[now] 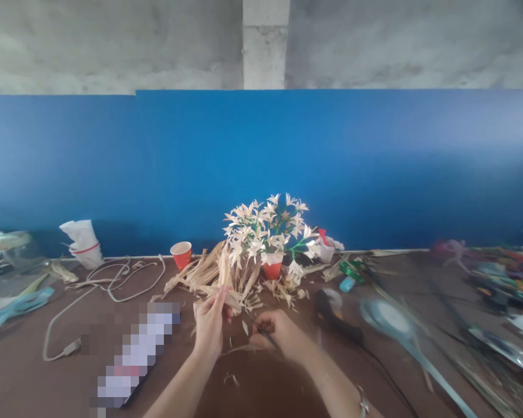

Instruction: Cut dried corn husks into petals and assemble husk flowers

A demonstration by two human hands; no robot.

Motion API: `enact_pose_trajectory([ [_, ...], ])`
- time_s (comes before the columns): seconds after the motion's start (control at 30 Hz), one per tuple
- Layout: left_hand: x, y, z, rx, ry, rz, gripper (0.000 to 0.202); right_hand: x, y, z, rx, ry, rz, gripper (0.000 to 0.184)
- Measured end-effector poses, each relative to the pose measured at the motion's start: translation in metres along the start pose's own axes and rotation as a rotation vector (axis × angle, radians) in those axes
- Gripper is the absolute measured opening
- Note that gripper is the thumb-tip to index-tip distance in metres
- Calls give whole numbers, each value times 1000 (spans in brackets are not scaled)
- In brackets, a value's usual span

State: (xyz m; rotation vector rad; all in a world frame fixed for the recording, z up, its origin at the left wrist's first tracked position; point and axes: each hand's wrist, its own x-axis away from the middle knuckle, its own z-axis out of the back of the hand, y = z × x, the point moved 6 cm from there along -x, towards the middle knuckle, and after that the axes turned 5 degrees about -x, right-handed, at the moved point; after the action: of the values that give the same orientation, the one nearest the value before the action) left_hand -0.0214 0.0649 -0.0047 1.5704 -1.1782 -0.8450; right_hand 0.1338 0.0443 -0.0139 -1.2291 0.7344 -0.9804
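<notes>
My left hand (210,325) pinches a pale dried corn husk (224,270) that stands up from its fingertips. Close by on the right, my right hand (281,332) is closed around dark scissors (264,332), whose thin tip points toward the husk. The fingers partly hide the scissors, and motion blurs them. Behind the left hand lies a heap of corn husks (200,273). White husk flowers (255,232) on green stems stand in a red paper cup (272,269), just beyond both hands. Small husk scraps lie around the hands.
To the left are a red cup (181,255), a white cable (113,284) and a pixelated flat object (139,354). A black glue gun (337,319) with a cord and a roll of light ribbon (390,318) lie at right. A blue panel (192,151) borders the table's back.
</notes>
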Motion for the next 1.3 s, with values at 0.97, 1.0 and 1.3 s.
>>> enact_pose_trajectory([
  [0.97, -20, 0, 12, 69, -53, 54, 29, 9, -7, 9, -121, -58, -133, 21],
  [1.0, -20, 0, 11, 44, -77, 42, 29, 9, -7, 9, -124, -67, -138, 20],
  [1.3, -18, 8, 6, -133, -175, 32, 31, 9, -3, 11, -95, -93, -152, 22],
])
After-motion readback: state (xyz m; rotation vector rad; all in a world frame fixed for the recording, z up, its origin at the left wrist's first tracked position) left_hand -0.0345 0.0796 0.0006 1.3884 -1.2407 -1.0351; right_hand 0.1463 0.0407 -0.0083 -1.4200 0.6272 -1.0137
